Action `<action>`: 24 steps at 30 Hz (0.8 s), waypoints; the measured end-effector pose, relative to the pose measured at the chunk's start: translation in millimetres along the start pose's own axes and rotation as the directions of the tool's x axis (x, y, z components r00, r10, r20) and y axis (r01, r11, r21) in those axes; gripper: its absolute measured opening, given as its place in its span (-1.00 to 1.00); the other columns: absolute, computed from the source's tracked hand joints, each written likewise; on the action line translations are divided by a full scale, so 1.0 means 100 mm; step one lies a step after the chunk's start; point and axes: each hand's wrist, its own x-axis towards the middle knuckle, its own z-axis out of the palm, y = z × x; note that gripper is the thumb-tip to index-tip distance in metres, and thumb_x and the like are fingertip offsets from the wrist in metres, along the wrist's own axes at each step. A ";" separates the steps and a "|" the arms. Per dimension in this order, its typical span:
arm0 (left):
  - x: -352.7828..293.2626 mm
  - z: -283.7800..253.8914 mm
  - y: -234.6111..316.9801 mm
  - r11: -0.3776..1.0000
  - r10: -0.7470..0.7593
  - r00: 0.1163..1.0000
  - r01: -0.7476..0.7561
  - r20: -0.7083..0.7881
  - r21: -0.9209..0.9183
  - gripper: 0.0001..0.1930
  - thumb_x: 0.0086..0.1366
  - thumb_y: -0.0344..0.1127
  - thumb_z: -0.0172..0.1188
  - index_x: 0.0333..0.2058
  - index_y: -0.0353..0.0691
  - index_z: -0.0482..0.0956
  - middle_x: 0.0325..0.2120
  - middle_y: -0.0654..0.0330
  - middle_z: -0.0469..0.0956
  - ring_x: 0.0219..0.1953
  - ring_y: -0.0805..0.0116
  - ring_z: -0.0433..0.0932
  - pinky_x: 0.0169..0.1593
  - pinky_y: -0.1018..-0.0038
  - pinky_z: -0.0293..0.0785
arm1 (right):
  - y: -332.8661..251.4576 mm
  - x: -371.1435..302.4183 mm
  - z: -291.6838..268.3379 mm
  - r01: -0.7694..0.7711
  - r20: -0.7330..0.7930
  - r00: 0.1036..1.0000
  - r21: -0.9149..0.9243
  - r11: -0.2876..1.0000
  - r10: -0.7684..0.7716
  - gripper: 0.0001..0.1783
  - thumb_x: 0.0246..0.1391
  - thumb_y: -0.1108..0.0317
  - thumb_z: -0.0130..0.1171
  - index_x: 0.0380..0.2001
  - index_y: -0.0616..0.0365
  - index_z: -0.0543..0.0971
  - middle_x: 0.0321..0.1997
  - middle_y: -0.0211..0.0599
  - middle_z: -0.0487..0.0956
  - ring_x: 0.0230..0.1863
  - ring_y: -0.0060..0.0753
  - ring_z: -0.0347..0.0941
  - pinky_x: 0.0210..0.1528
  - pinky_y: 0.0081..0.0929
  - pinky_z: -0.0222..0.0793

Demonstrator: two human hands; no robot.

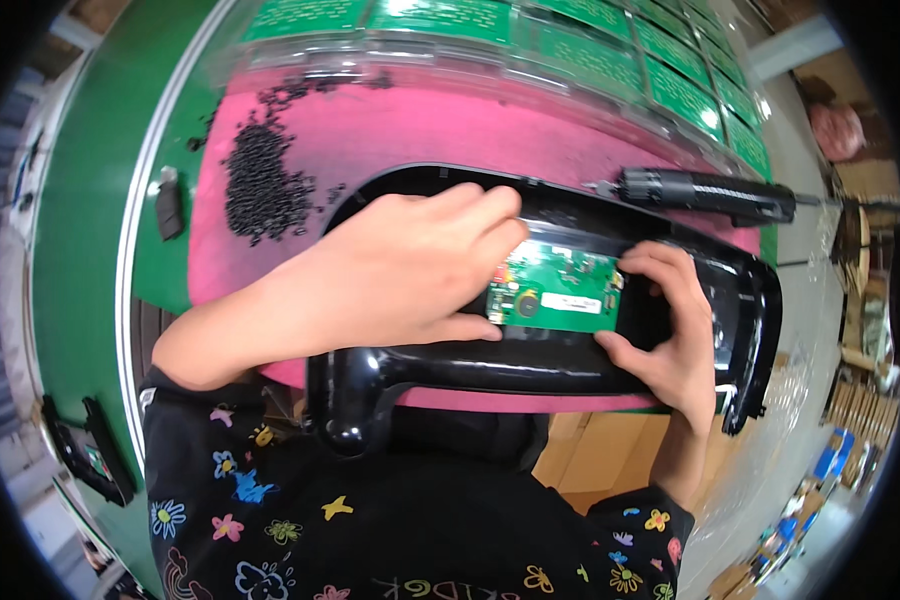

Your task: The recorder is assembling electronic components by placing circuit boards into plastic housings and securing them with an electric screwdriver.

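Note:
A green circuit board (570, 285) with a white label and a round black part lies in or just over a glossy black plastic housing (450, 375). My left hand (425, 260) grips its left end, thumb at the lower corner and fingers bent over the upper one. At the opposite end, my right hand (675, 325) pinches the board between thumb and fingers at the right corners. Whether the board touches the housing floor is hidden. The housing rests on a pink mat (370, 125) and sticks out past its near edge.
A pile of small black screws (260, 185) is at left on the mat. Behind the housing's right side lies a black electric screwdriver (710, 192). Clear trays of green boards (580, 55) line the back. A small dark block (169, 208) sits on the green table (100, 200).

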 end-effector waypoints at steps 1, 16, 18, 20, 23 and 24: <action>-0.02 0.03 -0.01 0.999 0.039 0.998 -0.038 -0.052 0.021 -0.37 -0.08 -0.13 0.45 -0.08 -0.34 0.41 -0.16 0.15 0.40 -0.12 0.23 0.49 -0.21 0.43 0.52 | -0.02 0.00 -0.01 -0.023 0.004 1.000 -0.007 1.000 0.023 -0.35 -0.45 0.49 0.45 -0.11 0.18 0.52 -0.03 -0.20 0.49 -0.02 -0.14 0.40 -0.01 -0.34 0.33; -0.56 -0.43 -0.81 0.894 -0.360 0.816 0.440 -0.452 0.082 -0.78 0.10 -0.36 0.31 -0.33 -0.36 0.54 -0.37 -0.02 0.59 -0.28 -0.02 0.58 -0.20 0.24 0.50 | 0.47 -0.07 -0.80 -0.339 -0.506 0.863 -0.566 0.752 0.008 -0.41 0.26 0.29 0.09 0.33 -0.02 0.25 0.15 -0.19 0.40 0.12 -0.35 0.31 0.23 -0.37 0.12; -0.69 -0.49 -0.89 0.813 -0.468 0.773 0.566 -0.428 0.135 -0.78 0.08 -0.37 0.32 -0.32 -0.33 0.54 -0.35 -0.01 0.59 -0.20 -0.02 0.57 -0.12 0.22 0.50 | 0.69 0.00 -1.03 -0.369 -0.450 0.867 -0.289 0.883 0.214 -0.41 0.28 0.28 0.08 0.34 -0.01 0.24 0.14 -0.21 0.40 0.11 -0.37 0.31 0.24 -0.39 0.11; -0.81 -0.48 -0.92 0.740 -0.569 0.731 0.655 -0.377 0.153 -0.74 0.02 -0.39 0.36 -0.30 -0.31 0.55 -0.30 0.03 0.60 -0.15 0.03 0.57 -0.10 0.23 0.50 | 0.69 0.15 -1.01 -0.313 -0.356 0.879 0.066 0.947 0.316 -0.47 0.32 0.24 0.06 0.31 0.01 0.26 0.07 -0.29 0.41 0.03 -0.47 0.35 0.16 -0.48 0.23; -0.82 -0.47 -0.96 0.704 -0.629 0.699 0.698 -0.342 0.131 -0.72 -0.04 -0.44 0.39 -0.30 -0.30 0.55 -0.29 0.02 0.60 -0.13 0.04 0.57 -0.09 0.23 0.49 | 0.80 0.28 -1.08 -0.352 -0.354 0.828 0.275 0.895 0.434 -0.51 0.32 0.21 0.08 0.25 0.02 0.30 0.02 -0.30 0.42 -0.02 -0.51 0.40 -0.01 -0.54 0.39; -0.79 -0.46 -0.98 0.700 -0.644 0.691 0.705 -0.330 0.111 -0.70 -0.06 -0.47 0.41 -0.30 -0.30 0.56 -0.29 0.01 0.60 -0.13 0.03 0.56 -0.09 0.23 0.49 | 0.77 0.33 -0.98 -0.273 -0.410 0.807 0.380 0.884 0.425 -0.52 0.30 0.21 0.11 0.22 0.03 0.30 -0.01 -0.28 0.42 -0.06 -0.50 0.44 -0.14 -0.56 0.49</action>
